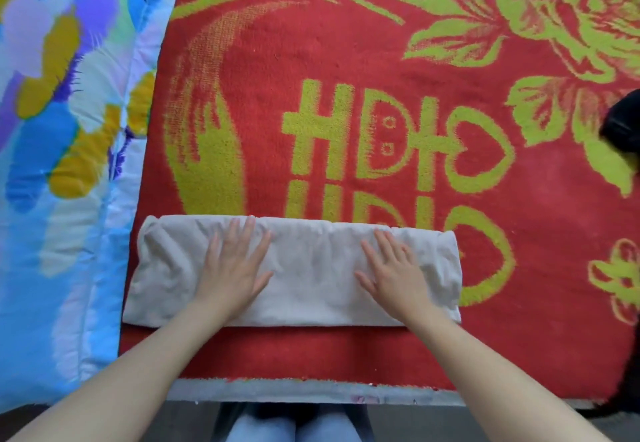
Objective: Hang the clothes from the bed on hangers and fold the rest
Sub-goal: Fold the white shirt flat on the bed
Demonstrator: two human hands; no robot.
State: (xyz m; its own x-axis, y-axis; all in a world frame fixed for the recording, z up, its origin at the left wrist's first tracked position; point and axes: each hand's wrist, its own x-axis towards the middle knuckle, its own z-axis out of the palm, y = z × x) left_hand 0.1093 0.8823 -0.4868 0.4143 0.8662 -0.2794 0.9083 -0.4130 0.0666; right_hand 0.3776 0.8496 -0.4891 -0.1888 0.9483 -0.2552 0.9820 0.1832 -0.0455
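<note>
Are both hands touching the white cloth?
Touching. The head view shows the left hand and right hand lying flat, fingers spread, on the folded white cloth.

A red blanket (346, 43) with green flowers lies spread flat. A blue, purple and yellow quilt (69, 164) lies along its left edge.

a home bedroom: a bed under a red blanket (346, 60) with a quilt (62, 164).
</note>
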